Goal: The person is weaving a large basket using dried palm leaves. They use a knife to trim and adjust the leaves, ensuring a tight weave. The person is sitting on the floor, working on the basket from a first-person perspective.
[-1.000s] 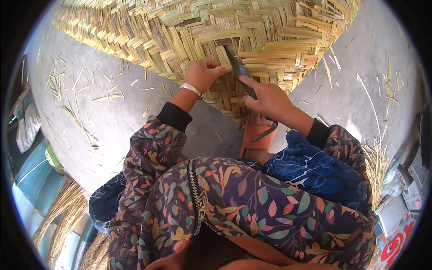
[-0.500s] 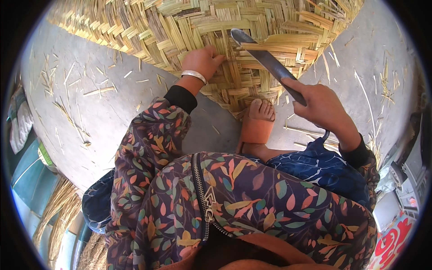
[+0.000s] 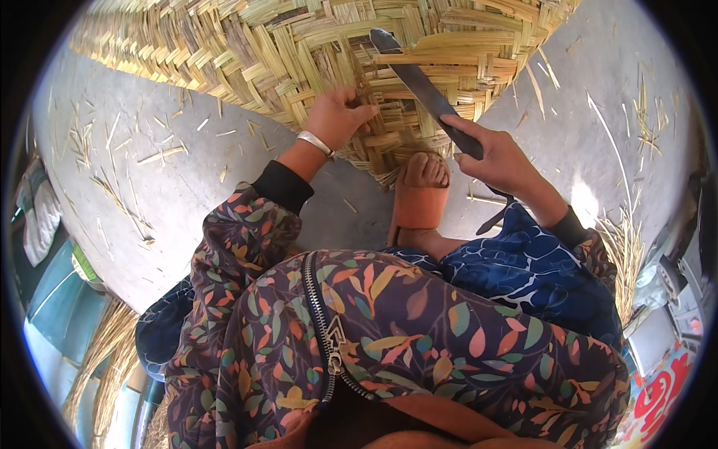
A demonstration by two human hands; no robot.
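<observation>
A large mat or basket piece [image 3: 262,60], woven from yellow-green straw strips, fills the upper part of the view and narrows to a corner near my foot. My left hand [image 3: 336,123], with a silver bangle at the wrist, is at the weave near that corner. Its fingers are curled and slightly blurred, the thumb reaching right; whatever they grip is hidden. My right hand [image 3: 497,157] is closed around a long, flat, dark metal blade [image 3: 422,90]. The blade points up and left across the weave, and a straw strip [image 3: 449,57] crosses over it near its rounded tip.
My sandalled foot [image 3: 420,198] stands at the woven corner. Loose straw bits [image 3: 161,155] litter the grey floor [image 3: 247,179]. Straw bundles lie at the lower left [image 3: 97,352] and right [image 3: 622,247]. A red-and-white patterned thing [image 3: 662,396] sits at the lower right.
My left hand has come down slightly from the weave, toward me. The blade and my right hand have shifted a little left. The woven piece sits slightly higher and further left in view.
</observation>
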